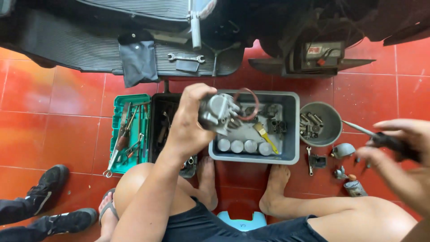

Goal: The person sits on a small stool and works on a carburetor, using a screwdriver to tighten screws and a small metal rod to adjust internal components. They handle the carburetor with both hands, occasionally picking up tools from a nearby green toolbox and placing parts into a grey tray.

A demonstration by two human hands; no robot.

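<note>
My left hand (188, 123) is raised over the boxes and grips a grey metal carburetor (218, 113) with a thin reddish hose loop (245, 104) coming off it. My right hand (398, 154) is out at the right edge, blurred, holding a screwdriver (380, 138) with a black handle and a thin metal shaft that points left toward the round bowl (331, 115). The carburetor hangs above the left end of the grey plastic tub (291, 134).
The tub holds several metal parts, round caps and a yellow brush (265, 133). A green tool tray (130, 134) and black toolbox (157, 130) sit left. A wrench (186, 58) lies on the scooter's ribbed floorboard (80, 47). Small parts (342, 150) lie on red tiles. Another person's black shoes (49, 183) are bottom left.
</note>
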